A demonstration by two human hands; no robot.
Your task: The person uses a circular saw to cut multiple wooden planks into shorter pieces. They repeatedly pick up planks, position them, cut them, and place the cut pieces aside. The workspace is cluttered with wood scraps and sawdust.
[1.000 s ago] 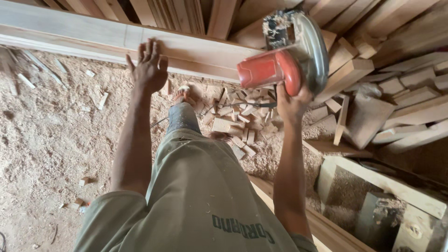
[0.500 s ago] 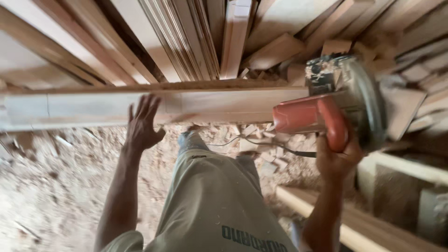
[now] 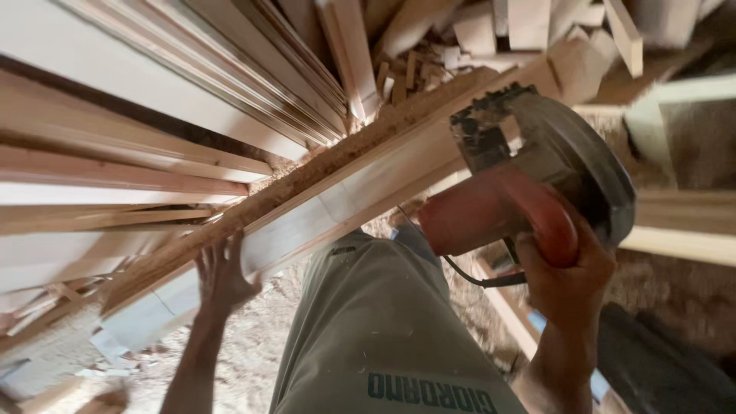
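Stacked timber mouldings (image 3: 115, 146), upper left, leaning. My left hand (image 3: 222, 272), fingers spread, presses flat against the long plank (image 3: 345, 192) running diagonally across the middle; stiff, likely heavy, sawdust-coated so probably slippery, best steadied on its broad face. My right hand (image 3: 567, 280) is clamped round the red handle of the circular saw (image 3: 537, 176), resting on the plank's right end. No packages or signs visible.

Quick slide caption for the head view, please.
Left hand steadies a long wooden plank while the right hand holds a red circular saw against it.
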